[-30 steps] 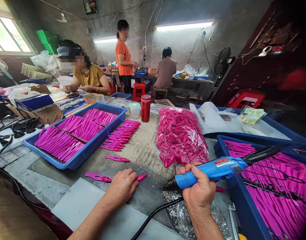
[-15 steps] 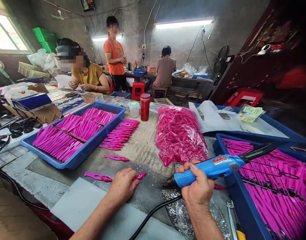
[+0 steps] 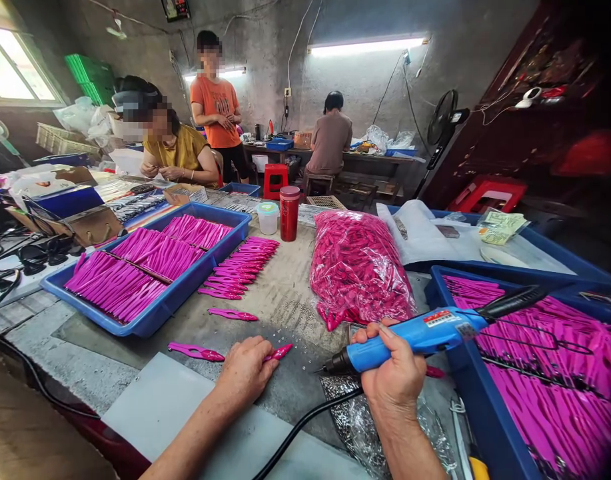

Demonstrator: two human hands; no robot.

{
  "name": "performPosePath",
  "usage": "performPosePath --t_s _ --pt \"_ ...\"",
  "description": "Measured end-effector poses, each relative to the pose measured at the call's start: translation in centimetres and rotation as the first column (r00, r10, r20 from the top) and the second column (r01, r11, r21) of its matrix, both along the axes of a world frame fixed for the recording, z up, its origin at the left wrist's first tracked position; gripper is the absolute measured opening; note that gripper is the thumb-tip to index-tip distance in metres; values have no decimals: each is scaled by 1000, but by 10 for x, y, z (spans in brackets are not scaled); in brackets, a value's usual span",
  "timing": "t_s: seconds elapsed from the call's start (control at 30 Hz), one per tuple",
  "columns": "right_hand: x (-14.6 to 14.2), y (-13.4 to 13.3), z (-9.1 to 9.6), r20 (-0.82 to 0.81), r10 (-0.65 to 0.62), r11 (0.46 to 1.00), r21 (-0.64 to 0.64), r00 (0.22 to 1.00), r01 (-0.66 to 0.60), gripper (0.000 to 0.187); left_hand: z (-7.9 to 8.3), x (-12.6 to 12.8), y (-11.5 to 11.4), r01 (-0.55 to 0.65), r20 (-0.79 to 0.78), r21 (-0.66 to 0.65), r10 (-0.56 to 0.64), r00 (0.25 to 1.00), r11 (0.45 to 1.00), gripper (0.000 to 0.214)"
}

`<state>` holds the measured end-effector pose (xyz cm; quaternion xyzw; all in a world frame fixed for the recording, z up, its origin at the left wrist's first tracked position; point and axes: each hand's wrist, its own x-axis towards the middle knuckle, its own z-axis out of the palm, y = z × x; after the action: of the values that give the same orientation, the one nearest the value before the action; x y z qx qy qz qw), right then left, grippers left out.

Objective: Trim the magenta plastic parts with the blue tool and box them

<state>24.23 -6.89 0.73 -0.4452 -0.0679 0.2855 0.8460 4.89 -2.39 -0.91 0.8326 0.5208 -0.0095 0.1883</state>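
Note:
My left hand (image 3: 246, 373) rests on the table with its fingers closed over a pink plier-shaped piece (image 3: 281, 351). Only the piece's pointed, darker end shows past my fingers. My right hand (image 3: 394, 373) is wrapped round a blue electric screwdriver (image 3: 410, 340), its thin bit pointing left, a short way from the pink piece and apart from it. Tiny metal rings (image 3: 296, 327) lie scattered on the table beyond my left hand. Another pink piece (image 3: 196, 352) lies just left of that hand, and one more (image 3: 233, 314) lies farther back.
Blue trays full of pink pieces stand at left (image 3: 135, 330) and right (image 3: 458, 360). Between them are a row of pink pieces (image 3: 240, 267), a red tumbler (image 3: 289, 215) and a stuffed plastic bag (image 3: 362, 270). A black cord (image 3: 305, 427) crosses in front. Three other people are beyond the table.
Both my hands stay almost in place, with the screwdriver bit still apart from the pink piece. In the background, the standing person in orange has shifted left.

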Motion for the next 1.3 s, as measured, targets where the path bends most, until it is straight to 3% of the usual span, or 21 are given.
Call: performPosePath --t_s 0.53,0.73,1.03,1.3 --pt "0 0 1 16 1 1000 5 1000 -1 34 2 5 3 -93 18 -61 94 995 994 6" --pt "-10 0 1 106 15 1000 22 994 -18 37 5 9 1 -89 -50 -67 86 995 994 10" --pt "-47 13 6 308 169 976 78 936 -202 35 4 9 -6 -53 -58 -35 51 997 998 16" --pt "-64 29 8 438 220 949 109 872 -295 33 0 10 -7 -33 -45 -14 32 998 999 19"
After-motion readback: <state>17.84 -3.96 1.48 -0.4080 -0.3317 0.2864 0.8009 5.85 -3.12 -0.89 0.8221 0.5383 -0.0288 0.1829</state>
